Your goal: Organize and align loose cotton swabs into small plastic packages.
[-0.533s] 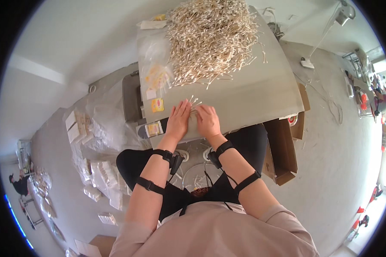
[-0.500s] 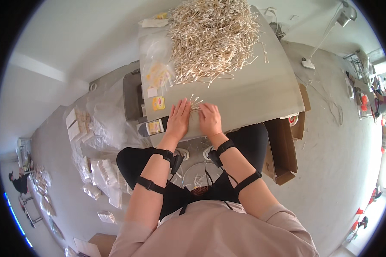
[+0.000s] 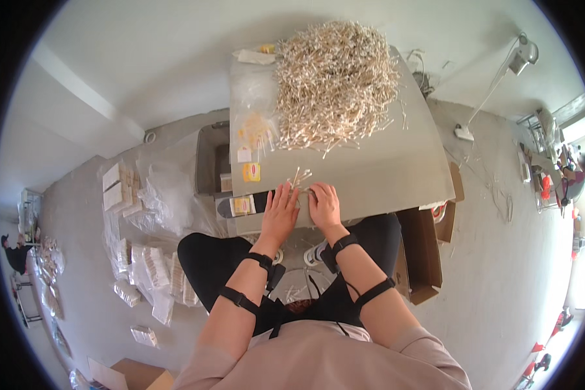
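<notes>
A small bunch of cotton swabs point(image 3: 299, 177) fans out on the near part of the table point(image 3: 370, 172), between my two hands. My left hand point(image 3: 280, 213) lies palm down beside the bunch, its fingers stretched forward and touching the swabs. From the other side, my right hand point(image 3: 324, 204) has its fingers bent in and closed on the ends of the swabs; my thumb partly hides the grip. Beyond them rises a big heap of loose cotton swabs point(image 3: 338, 84). Left of my left hand, a small pack of swabs with a yellow label point(image 3: 243, 205) rests on a dark strip point(image 3: 224, 207).
Yellow cards point(image 3: 251, 172) and clear plastic bags point(image 3: 253, 91) line the table's left side. A grey bin point(image 3: 205, 162) stands left of the table, an open cardboard box point(image 3: 426, 266) right of it. Bagged white packs point(image 3: 153, 266) cover the floor at left.
The view has shifted, so the table sits lower in it. My left hand has flattened over the swabs' near left side; my right hand remains at their other side.
</notes>
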`<move>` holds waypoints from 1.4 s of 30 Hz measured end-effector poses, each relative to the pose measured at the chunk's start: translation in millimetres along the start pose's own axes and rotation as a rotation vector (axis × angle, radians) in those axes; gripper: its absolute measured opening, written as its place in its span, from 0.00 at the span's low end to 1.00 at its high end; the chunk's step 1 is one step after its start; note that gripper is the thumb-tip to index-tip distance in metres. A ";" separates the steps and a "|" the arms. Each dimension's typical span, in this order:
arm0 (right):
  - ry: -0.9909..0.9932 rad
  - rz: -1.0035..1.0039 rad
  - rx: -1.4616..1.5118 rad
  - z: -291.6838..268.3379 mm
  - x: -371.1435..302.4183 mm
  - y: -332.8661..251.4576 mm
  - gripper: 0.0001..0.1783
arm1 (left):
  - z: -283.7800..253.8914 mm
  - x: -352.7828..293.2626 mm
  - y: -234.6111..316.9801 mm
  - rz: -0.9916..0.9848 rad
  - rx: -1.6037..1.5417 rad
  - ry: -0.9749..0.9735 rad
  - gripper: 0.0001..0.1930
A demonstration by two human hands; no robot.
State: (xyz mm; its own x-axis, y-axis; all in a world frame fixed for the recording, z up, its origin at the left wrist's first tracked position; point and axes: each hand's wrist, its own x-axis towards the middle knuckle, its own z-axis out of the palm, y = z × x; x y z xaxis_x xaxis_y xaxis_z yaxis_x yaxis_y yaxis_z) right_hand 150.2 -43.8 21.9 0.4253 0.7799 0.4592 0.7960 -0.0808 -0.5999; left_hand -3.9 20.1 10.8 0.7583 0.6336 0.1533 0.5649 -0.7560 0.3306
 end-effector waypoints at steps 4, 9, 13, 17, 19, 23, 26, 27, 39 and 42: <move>-0.015 0.027 -0.008 -2.3 -0.9 -1.6 0.13 | 1.6 -1.5 0.7 -0.011 0.036 -0.007 0.33; -0.022 0.073 -0.093 -8.4 11.0 14.6 0.14 | -0.1 -2.8 -4.0 -0.024 -0.029 0.009 0.33; 0.015 0.172 -0.284 -25.0 38.6 52.5 0.18 | -14.6 16.0 -8.6 0.011 -0.248 0.140 0.32; -0.061 0.127 -0.307 -30.9 72.5 72.2 0.21 | -40.3 82.0 -32.1 0.053 -0.352 0.235 0.29; -0.036 -0.026 -0.393 -29.3 92.3 84.2 0.25 | -55.8 131.5 -45.6 0.137 -0.395 0.345 0.26; -0.081 -0.064 -0.450 -28.6 131.8 101.9 0.29 | -67.2 240.0 -90.4 0.154 -0.417 0.257 0.24; -0.143 -0.047 -0.435 -23.6 152.4 101.3 0.30 | -78.0 316.7 -127.0 0.181 -0.362 0.253 0.23; -0.161 -0.040 -0.436 -23.2 153.7 102.5 0.30 | -83.1 342.8 -132.9 0.142 -0.374 0.241 0.23; -0.155 0.264 -0.489 -21.4 157.0 112.8 0.31 | -74.1 446.2 -146.8 -0.055 -0.409 0.042 0.25; -0.214 0.274 -0.525 -20.9 158.1 110.6 0.31 | -82.4 467.5 -151.3 -0.035 -0.385 -0.010 0.25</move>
State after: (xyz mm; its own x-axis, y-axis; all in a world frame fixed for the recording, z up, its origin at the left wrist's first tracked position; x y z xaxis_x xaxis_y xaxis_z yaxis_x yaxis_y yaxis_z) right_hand 314.5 57.5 41.8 0.5912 0.7904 0.1608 0.7990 -0.5468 -0.2503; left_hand 238.3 444.3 109.3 0.7449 0.6549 0.1273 0.4283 -0.6157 0.6615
